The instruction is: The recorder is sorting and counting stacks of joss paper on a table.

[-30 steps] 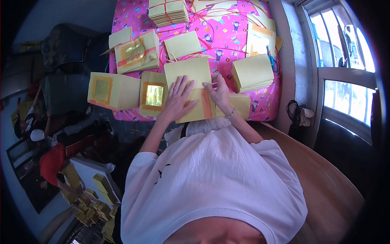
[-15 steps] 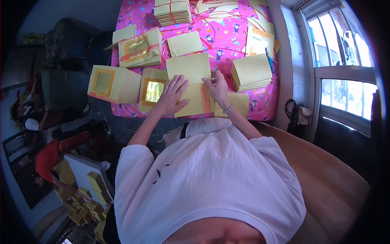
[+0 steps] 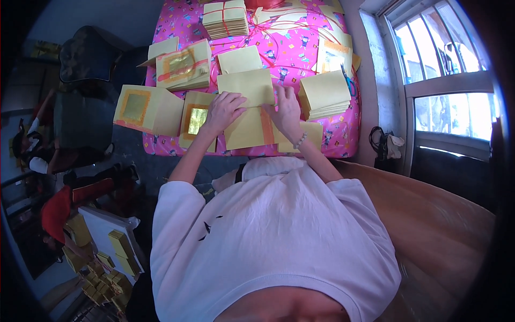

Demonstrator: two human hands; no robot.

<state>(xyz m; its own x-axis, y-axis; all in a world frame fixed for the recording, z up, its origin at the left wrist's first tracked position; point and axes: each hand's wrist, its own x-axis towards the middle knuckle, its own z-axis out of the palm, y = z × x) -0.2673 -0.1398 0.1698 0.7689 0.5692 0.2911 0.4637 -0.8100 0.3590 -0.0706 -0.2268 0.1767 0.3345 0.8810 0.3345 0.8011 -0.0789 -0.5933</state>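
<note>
A yellow paper sheet (image 3: 248, 86), creased or overlapping across its middle, lies in front of me. Its nearer part (image 3: 240, 133) has an orange band down the right side. My left hand (image 3: 224, 111) rests on the left end of the crease, its fingers bent and drawn together on the paper. At the right end, my right hand (image 3: 287, 114) has its thumb against the paper's edge and its fingers raised apart from the thumb. Under my left wrist lies a sheet with a gold foil square (image 3: 197, 120). What lies beneath my left fingers is hidden.
A pink patterned cloth (image 3: 292, 40) covers the table. Around me are a yellow stack (image 3: 325, 94), blue scissors (image 3: 350, 85), a tied bundle (image 3: 225, 20), red strings (image 3: 292, 12), and foil-marked papers (image 3: 183, 65). At left, a person in red (image 3: 58, 213) bends over a white table (image 3: 107, 228).
My left hand has gone from lying flat with stretched fingers to curled fingers, further up at the crease. My right hand's fingers have lifted and spread. The view has shifted slightly.
</note>
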